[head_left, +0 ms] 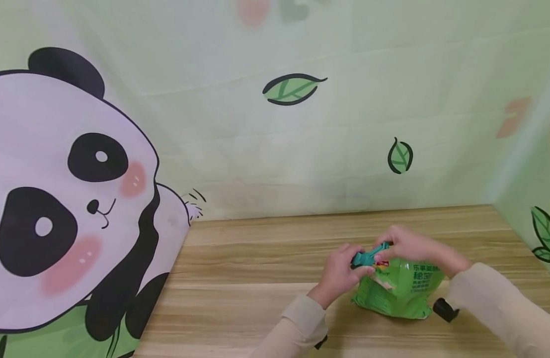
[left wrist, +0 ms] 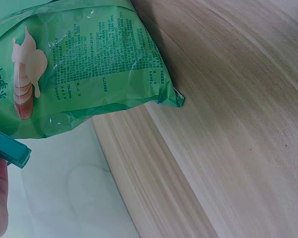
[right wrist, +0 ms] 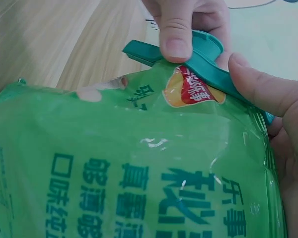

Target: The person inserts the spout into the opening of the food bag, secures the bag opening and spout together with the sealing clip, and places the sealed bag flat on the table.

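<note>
A green chip bag [head_left: 402,291] stands on the wooden table, its printed front turned to me. Across its gathered top lies a teal bag clip [head_left: 367,257]. My left hand [head_left: 342,273] pinches one end of the clip, and in the right wrist view its thumb [right wrist: 176,42] presses down on the teal bar. At the other end, my right hand [head_left: 409,246] holds the clip and the bag's edge, its thumb [right wrist: 265,89] against the bar and its fingers partly hidden behind the bag. The bag's back with small print shows in the left wrist view.
The wooden table [head_left: 257,258] runs back to a pale green cloth wall [head_left: 346,164] with a panda print [head_left: 122,238] at left. A small black object [head_left: 445,310] is beside the bag, under the right forearm.
</note>
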### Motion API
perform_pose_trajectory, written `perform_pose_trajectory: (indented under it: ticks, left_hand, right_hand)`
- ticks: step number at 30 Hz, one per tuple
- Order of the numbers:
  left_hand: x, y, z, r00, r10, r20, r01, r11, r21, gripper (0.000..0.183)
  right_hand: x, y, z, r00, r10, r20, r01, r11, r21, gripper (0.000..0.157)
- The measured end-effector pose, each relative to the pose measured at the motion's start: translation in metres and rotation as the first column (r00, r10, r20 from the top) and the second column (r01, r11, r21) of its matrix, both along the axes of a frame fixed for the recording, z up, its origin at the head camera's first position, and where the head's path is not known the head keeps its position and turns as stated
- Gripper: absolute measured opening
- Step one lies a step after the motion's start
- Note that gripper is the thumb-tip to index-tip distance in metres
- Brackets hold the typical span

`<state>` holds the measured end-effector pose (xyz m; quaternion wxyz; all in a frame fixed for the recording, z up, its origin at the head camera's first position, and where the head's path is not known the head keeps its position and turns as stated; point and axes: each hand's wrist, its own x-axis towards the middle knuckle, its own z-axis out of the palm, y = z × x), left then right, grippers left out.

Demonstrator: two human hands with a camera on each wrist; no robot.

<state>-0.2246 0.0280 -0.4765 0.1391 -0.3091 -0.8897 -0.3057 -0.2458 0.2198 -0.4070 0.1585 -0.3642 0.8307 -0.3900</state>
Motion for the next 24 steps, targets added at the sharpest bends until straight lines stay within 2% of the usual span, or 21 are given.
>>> perform_pose_trajectory:
  ticks: [4,9,16,24]
  left_hand:
    - [0.0,0.0,0.0,1.0,-0.006,-0.009,0.006,1.0,0.003,0.032]
    - [-0.001,0.0,0.0,1.0,-0.017,0.02,0.016,0.999,0.029,0.032]
    - [-0.002,-0.001,0.0,0.999,-0.015,0.034,0.013,0.999,0.051,0.032]
    - [-0.002,-0.002,0.0,1.0,-0.006,0.029,0.005,0.999,0.046,0.033]
  right_hand:
    - [-0.002,0.001,0.0,0.999,0.014,0.053,-0.012,0.999,-0.038,0.013]
    - [-0.003,0.004,-0.002,0.998,0.033,0.059,-0.03,0.999,-0.043,0.013]
    - [-0.006,0.017,-0.002,0.983,0.043,0.18,-0.029,0.996,-0.082,0.02]
    - [-0.004,0.02,0.002,0.982,0.053,0.182,-0.032,0.992,-0.12,0.024]
